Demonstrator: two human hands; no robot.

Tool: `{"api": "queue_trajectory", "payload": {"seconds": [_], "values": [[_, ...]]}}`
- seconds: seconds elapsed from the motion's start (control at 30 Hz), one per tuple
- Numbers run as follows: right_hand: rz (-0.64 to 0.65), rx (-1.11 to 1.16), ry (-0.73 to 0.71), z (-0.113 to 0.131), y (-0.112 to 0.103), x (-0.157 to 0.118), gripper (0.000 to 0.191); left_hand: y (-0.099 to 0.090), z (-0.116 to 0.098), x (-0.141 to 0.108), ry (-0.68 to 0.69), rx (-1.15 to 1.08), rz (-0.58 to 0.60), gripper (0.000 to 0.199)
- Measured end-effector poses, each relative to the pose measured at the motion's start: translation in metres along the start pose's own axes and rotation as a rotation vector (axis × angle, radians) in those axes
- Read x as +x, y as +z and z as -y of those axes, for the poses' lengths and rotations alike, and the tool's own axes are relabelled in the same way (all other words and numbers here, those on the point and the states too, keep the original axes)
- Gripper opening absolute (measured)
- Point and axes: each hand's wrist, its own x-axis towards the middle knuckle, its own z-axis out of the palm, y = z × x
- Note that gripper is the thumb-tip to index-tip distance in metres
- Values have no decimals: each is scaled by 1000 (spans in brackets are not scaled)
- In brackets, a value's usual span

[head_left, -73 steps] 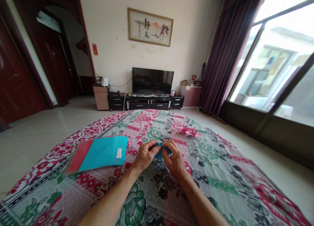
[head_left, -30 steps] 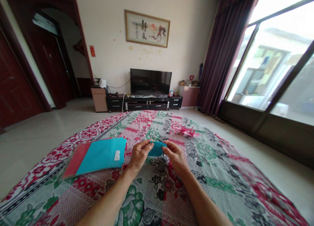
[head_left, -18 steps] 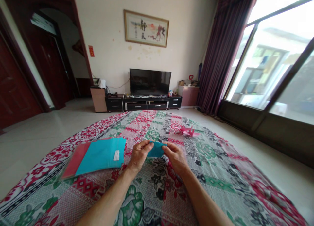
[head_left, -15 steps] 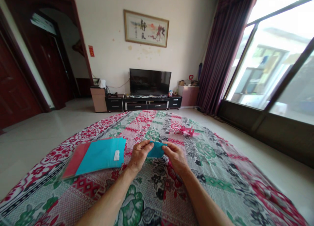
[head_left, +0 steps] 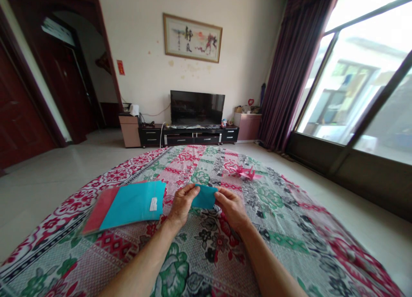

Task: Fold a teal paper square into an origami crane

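A small blue piece of paper (head_left: 205,197) is held up above the patterned tablecloth (head_left: 222,241). My left hand (head_left: 183,202) pinches its upper left corner between thumb and fingers. At the upper right corner, my right hand (head_left: 231,206) grips it the same way. Left of my hands lies a clear packet of blue and red sheets (head_left: 131,203) with a small white label. Pink folded paper shapes (head_left: 246,172) rest on the cloth, beyond my right hand.
Past the table's far edge, a television (head_left: 197,108) stands on a low black cabinet (head_left: 180,139). Dark curtains (head_left: 283,69) and a large window are at the right, and dark red doors at the left.
The blue paper shows slightly more of its face between my hands, and my fingertips have moved a little apart. Both hands keep their hold.
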Motion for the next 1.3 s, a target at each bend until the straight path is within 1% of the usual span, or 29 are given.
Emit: {"api": "queue_trajectory", "payload": {"seconds": [0.1, 0.27, 0.4, 0.57, 0.73, 0.9, 1.1, 1.23, 1.3], "values": [[-2, -19, -4, 0, 0, 1, 23, 0, 0, 0, -5, 1, 19, 22], [-78, -40, -15, -3, -1, 2, 23, 2, -4, -3, -11, -3, 68, 22], [-83, -47, -18, -2, 0, 2, 22, 3, -4, -3, -17, -4, 74, 23], [-72, -68, -18, 1, 2, 0, 24, 2, -4, -2, -14, 4, 61, 23], [-103, -63, -12, 1, 1, 0, 21, 4, -7, -4, -18, 18, 51, 22], [-135, -62, -28, -4, -2, 1, 22, 8, -11, -6, -6, 42, 45, 22], [-169, -163, -59, -8, -2, 2, 24, 11, -10, -6, 22, 112, 2, 21], [-209, -238, -95, -7, 5, 0, 26, 12, -10, -7, 35, 153, -20, 22], [-248, -289, -137, -6, 11, -1, 26, 13, -11, -8, 45, 183, -17, 21]]}}
